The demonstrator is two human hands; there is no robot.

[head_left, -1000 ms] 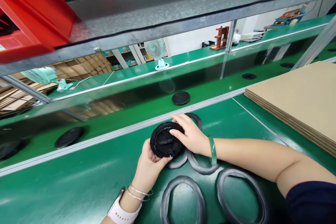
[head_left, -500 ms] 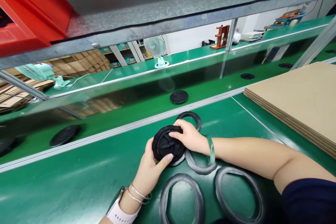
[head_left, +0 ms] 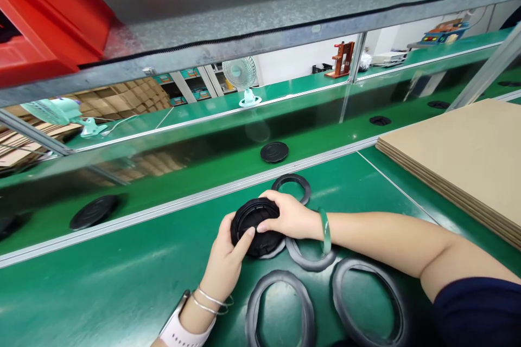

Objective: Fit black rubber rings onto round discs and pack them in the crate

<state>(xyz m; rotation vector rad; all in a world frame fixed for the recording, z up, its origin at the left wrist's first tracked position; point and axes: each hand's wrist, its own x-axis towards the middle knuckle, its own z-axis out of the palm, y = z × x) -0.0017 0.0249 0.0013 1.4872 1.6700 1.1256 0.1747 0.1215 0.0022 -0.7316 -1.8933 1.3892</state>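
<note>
Both my hands hold one round black plastic cap (head_left: 252,218) just above the green bench (head_left: 122,276). My left hand (head_left: 228,252) grips its lower left edge, forefinger pressed on its face. My right hand (head_left: 287,216), with a green bangle on the wrist, curls over its right rim. Several black rubber rings lie around the cap: one behind my right hand (head_left: 291,182), one under my right wrist (head_left: 309,257), two larger ones nearer me (head_left: 280,309) (head_left: 368,303).
A green conveyor belt (head_left: 195,173) runs behind a metal rail and carries black caps (head_left: 274,152) (head_left: 94,211) (head_left: 380,120). A stack of cardboard sheets (head_left: 459,157) lies at the right. A metal beam (head_left: 285,11) and a red bin (head_left: 44,21) hang overhead.
The cap has tilted down flatter toward the bench. My left forefinger has moved onto its face and my right fingers have curled over its rim. The belt's caps have drifted left.
</note>
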